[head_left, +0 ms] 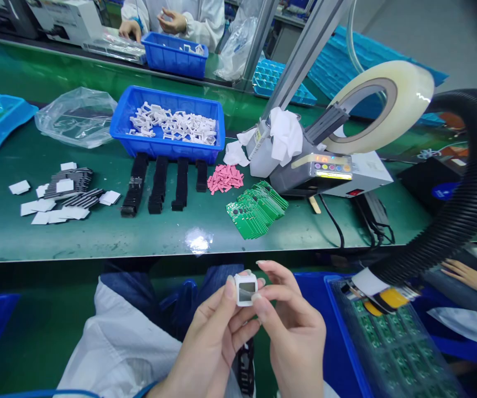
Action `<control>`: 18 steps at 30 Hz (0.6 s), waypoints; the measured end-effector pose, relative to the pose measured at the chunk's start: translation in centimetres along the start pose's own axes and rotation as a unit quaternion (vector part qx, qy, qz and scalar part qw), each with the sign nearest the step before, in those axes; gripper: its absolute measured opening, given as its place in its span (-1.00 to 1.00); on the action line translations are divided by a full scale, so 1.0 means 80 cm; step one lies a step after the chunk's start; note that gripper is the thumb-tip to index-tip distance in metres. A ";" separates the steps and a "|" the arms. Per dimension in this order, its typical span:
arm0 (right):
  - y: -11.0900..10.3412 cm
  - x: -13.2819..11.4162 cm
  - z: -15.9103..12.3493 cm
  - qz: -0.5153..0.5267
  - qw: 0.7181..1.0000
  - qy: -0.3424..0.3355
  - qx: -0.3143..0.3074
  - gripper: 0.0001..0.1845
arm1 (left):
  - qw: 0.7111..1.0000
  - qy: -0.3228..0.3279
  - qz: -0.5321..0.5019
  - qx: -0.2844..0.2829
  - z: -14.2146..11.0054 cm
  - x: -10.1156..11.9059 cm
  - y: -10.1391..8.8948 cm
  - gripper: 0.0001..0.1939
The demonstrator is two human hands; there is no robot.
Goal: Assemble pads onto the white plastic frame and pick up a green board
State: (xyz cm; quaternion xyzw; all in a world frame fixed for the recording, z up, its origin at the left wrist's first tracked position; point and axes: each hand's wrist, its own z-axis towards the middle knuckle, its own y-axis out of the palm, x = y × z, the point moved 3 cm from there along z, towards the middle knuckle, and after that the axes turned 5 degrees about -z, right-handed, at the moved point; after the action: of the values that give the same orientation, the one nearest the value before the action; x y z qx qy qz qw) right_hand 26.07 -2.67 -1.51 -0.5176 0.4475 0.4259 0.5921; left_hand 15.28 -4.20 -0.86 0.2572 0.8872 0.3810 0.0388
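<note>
You are pinching the small white square frame (pixel 246 276) between both hands, its window (pixel 246 291) facing you, your left hand (pixel 210 344) clamping its left edge and your right hand (pixel 296 338) closing on its right edge.

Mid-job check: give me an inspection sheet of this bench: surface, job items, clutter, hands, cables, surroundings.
Surface: green bench top, glare patch near its front edge.
Job's things: white square frame with a grey window; blue bin of white frames; green circuit boards; pink pads; black strips; white squares.
Clutter: crumpled tissue on the tape dispenser; plastic bag.
Hands: left hand and right hand both hold the frame by its edges.
Cables: black cable beside the dispenser; ribbed black hose at right.
Surroundings: co-worker across the bench; tray of circuit boards at lower right.
</note>
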 end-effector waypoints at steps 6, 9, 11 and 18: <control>0.001 -0.001 0.000 -0.022 1.000 -0.011 0.009 -0.95 | 1.000 0.014 -0.016 -0.008 0.000 0.000 0.003 -0.76; 0.004 -0.001 -0.003 -0.027 0.999 -0.025 0.024 -0.94 | 0.999 0.019 -0.034 -0.008 0.001 -0.003 0.002 -0.68; 0.006 -0.001 -0.005 -0.027 0.998 -0.027 0.043 -0.85 | 0.999 0.016 -0.036 -0.003 0.002 -0.004 0.001 -0.65; 0.006 -0.018 0.001 -0.017 0.998 -0.054 0.029 -0.53 | 1.000 0.005 -0.014 -0.002 0.001 -0.005 -0.003 -0.67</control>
State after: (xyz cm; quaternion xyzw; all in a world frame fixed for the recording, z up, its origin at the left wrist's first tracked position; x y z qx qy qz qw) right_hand 25.24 -2.63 -0.26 -0.4838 0.4179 0.4298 0.6376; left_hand 15.59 -4.49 -1.14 0.2432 0.8902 0.3830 0.0404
